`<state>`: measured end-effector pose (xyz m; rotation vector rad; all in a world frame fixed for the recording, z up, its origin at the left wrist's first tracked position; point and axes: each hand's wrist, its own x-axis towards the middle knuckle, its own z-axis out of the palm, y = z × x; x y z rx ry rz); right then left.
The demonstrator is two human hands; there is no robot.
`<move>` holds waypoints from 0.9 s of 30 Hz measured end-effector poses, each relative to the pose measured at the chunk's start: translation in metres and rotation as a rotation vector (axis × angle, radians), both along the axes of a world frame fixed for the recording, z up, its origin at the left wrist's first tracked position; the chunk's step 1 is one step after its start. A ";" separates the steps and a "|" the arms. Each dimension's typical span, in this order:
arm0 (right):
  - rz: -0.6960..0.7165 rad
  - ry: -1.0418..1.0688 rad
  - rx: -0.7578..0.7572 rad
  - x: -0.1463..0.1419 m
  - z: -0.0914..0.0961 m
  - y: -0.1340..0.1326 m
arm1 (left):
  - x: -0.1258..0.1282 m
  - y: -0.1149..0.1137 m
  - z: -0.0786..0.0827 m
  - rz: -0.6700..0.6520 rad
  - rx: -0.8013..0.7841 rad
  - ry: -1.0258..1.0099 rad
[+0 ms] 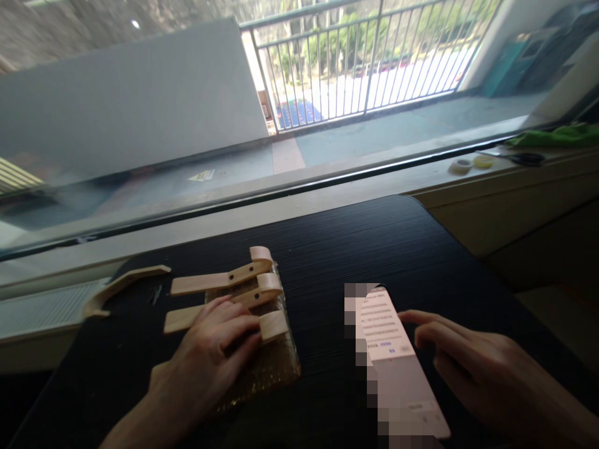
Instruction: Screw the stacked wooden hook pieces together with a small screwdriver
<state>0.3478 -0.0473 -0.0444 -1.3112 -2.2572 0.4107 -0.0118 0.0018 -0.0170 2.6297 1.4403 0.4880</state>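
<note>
A: How are the pale hooked wooden slats (224,284) under the left hand (210,358) judged to handle?
B: Light, stiff and smooth, best taken by the straight shanks. They lie on a crinkly golden packet (281,368) toward the left edge of the black grained table (374,249). The fingers are laid flat on them and clamped on nothing.
A: And the right hand (468,362)?
B: Its fingers are loosely apart beside a lit phone (397,355). A barred window is faced.

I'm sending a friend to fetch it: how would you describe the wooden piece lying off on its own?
On the black table, find the left hand resting on three wooden pieces over a clear wrapper. Left of them, near the table's edge, lies the lone wooden piece: it sits on bare tabletop, untouched, its hook at the left end.
</note>
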 end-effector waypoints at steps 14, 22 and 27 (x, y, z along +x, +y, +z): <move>0.003 0.000 -0.029 -0.002 -0.002 0.000 | 0.000 0.000 -0.001 -0.007 -0.008 -0.003; 0.022 -0.053 -0.012 0.000 -0.002 -0.001 | 0.000 0.000 0.000 -0.004 -0.005 -0.002; 0.020 -0.067 0.003 -0.001 -0.001 0.000 | 0.001 0.000 0.001 0.005 -0.019 -0.004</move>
